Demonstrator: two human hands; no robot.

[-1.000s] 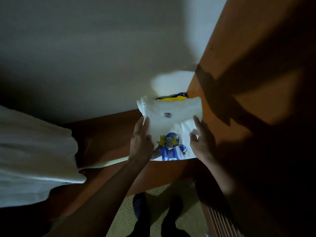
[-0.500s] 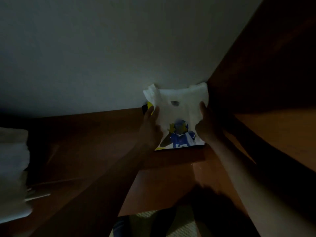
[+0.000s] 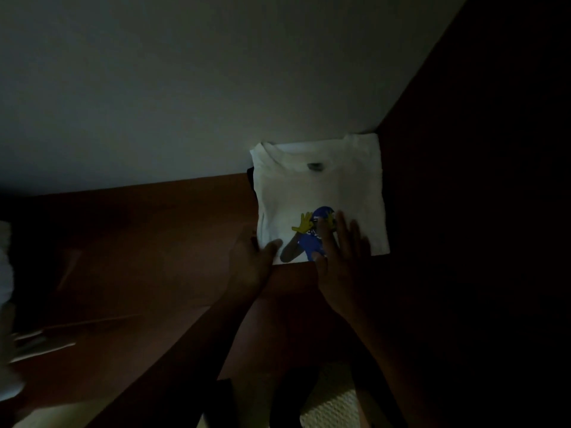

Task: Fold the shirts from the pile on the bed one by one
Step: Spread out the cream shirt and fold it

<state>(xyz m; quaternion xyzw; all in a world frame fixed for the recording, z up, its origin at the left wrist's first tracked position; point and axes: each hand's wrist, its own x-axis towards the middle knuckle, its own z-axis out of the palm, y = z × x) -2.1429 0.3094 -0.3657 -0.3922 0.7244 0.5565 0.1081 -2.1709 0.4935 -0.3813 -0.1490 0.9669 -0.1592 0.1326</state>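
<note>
A folded white shirt (image 3: 321, 186) with a blue and yellow figure print lies flat on a brown wooden surface (image 3: 154, 242), pushed into the corner by the wall. A dark edge of another garment (image 3: 251, 180) peeks out under its left side. My left hand (image 3: 251, 261) is at the shirt's near-left corner, thumb on top of the cloth. Over the print, my right hand (image 3: 340, 251) rests flat with straight fingers on the shirt's near edge.
A pale wall (image 3: 185, 88) rises behind the shirt and a dark wooden panel (image 3: 479, 149) stands at the right. White fabric (image 3: 6, 304) shows at the far left edge. Woven flooring (image 3: 333, 403) and dark feet appear at the bottom. The light is very dim.
The shirt has gone from held up in both hands to lying flat in the corner. Both hands have slid back to its near edge, and the view has moved closer.
</note>
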